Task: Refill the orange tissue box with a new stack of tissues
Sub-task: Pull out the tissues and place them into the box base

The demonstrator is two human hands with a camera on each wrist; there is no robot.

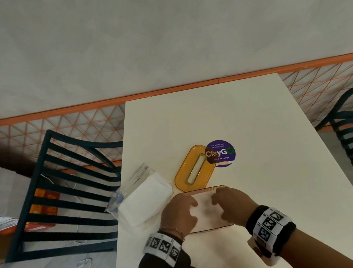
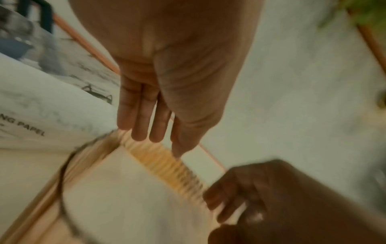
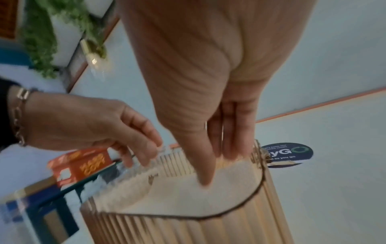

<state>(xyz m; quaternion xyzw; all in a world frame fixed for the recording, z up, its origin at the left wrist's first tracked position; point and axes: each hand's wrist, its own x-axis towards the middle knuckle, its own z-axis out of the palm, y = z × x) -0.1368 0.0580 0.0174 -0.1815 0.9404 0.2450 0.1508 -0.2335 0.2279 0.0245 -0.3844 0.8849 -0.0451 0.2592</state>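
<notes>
The ribbed, translucent orange tissue box [image 1: 200, 192] sits open-topped at the lower centre of the head view, on the white table [image 1: 248, 110]. A white stack of tissues [image 1: 205, 208] lies inside it, its top below the rim. Both hands are over the box. The left hand [image 1: 178, 213] covers the box's left part, and the right hand [image 1: 232, 202] covers its right part. In the right wrist view, the right hand's fingers [image 3: 236, 132] are straight and close together, reaching down inside the far ribbed wall, with the thumb tip pressing on the tissues. In the left wrist view, the left hand's fingers [image 2: 144, 115] are also straight and close together, pointing down at the far wall; blur hides whether they touch it.

The orange lid [image 1: 194, 167], with its long slot, lies flat on the table just above the box in the head view, its upper right end overlapping a round purple ClayGo sticker [image 1: 222, 149]. To the left of the lid, an opened clear plastic tissue pack [image 1: 141, 193] with white tissues inside lies at the table's left edge. Dark slatted chairs [image 1: 64, 194] stand on both sides of the table.
</notes>
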